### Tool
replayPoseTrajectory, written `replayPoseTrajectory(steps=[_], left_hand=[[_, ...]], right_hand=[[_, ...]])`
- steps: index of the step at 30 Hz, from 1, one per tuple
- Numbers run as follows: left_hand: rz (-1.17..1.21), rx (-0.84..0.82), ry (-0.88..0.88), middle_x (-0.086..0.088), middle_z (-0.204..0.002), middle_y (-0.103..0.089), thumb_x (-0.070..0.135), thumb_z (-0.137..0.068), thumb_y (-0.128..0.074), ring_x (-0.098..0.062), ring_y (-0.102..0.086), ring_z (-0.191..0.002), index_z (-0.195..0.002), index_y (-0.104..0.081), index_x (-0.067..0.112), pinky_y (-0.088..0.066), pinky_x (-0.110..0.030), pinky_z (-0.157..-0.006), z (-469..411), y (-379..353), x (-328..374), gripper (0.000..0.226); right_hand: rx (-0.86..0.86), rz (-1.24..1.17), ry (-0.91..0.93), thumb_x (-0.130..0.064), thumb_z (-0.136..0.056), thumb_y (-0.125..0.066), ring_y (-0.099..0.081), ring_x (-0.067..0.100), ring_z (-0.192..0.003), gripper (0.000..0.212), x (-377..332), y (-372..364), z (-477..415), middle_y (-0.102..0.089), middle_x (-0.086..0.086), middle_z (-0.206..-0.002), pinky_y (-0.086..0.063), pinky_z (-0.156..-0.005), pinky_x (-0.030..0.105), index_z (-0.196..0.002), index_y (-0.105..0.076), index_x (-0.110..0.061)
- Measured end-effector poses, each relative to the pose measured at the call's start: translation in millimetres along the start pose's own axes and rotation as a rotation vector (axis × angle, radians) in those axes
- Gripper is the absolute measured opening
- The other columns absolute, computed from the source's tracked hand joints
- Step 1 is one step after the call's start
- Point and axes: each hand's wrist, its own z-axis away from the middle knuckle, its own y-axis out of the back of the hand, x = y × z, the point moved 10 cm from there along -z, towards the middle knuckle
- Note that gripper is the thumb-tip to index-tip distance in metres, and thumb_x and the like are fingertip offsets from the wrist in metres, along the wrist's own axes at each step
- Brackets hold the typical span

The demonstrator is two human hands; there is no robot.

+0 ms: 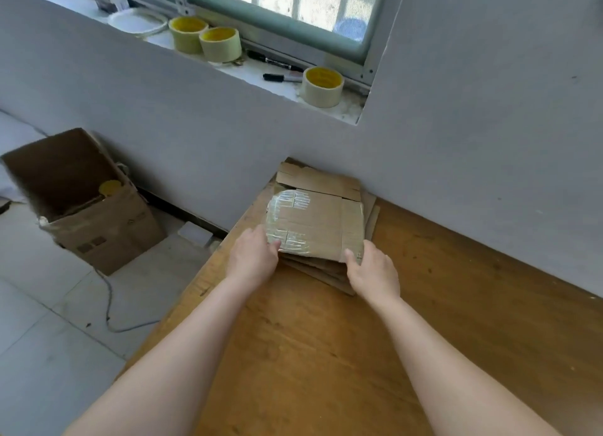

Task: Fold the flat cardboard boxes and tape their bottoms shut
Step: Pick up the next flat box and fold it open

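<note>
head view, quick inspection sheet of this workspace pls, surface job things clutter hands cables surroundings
surface: wooden table, bare wood in front of the person, far edge against the wall.
job's things: stack of flat boxes at the table's far edge; top flat box carries old clear tape; three tape rolls on the windowsill.
clutter: two markers on the windowsill.
hands: left hand grips the top flat box's left edge; right hand grips its near right corner.
cables: one cable lying on the floor, left of the table.
surroundings: open carton on the floor; window above the windowsill.
</note>
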Motion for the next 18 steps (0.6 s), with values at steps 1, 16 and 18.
replayPoseTrajectory(steps=[1, 16, 18], left_hand=[[0.044, 0.009, 0.037, -0.012, -0.101, -0.057, 0.034, -0.098, -0.050, -0.020, -0.046, -0.082, -0.102, -0.055, 0.005, -0.038, -0.031, -0.068, -3, 1, -2, 0.030], [1.088, -0.040, 0.353, -0.009, -0.098, -0.065, 0.004, -0.099, -0.044, -0.022, -0.066, -0.084, -0.113, -0.051, 0.007, -0.059, -0.039, -0.066, 60, -12, 16, 0.016], [1.117, -0.020, 0.324, -0.007, -0.096, -0.066, 0.005, -0.100, -0.043, -0.022, -0.067, -0.086, -0.108, -0.052, 0.010, -0.059, -0.040, -0.068, 83, -9, 28, 0.013]], right_hand=[[0.011, -0.080, -0.047, -0.041, -0.101, -0.040, -0.048, 0.028, -0.126, 0.052, 4, 1, -2, -0.053, 0.009, -0.138, -0.042, -0.100, 0.040, -0.143, -0.041, -0.010], [0.226, -0.687, -0.179, -0.023, -0.098, -0.054, -0.059, 0.016, -0.104, 0.024, 51, 38, 46, -0.063, -0.002, -0.114, -0.053, -0.087, 0.035, -0.122, -0.058, -0.020], [0.240, -0.730, -0.160, -0.022, -0.098, -0.053, -0.059, 0.015, -0.103, 0.023, 64, 48, 62, -0.062, -0.003, -0.112, -0.052, -0.085, 0.032, -0.121, -0.057, -0.020]])
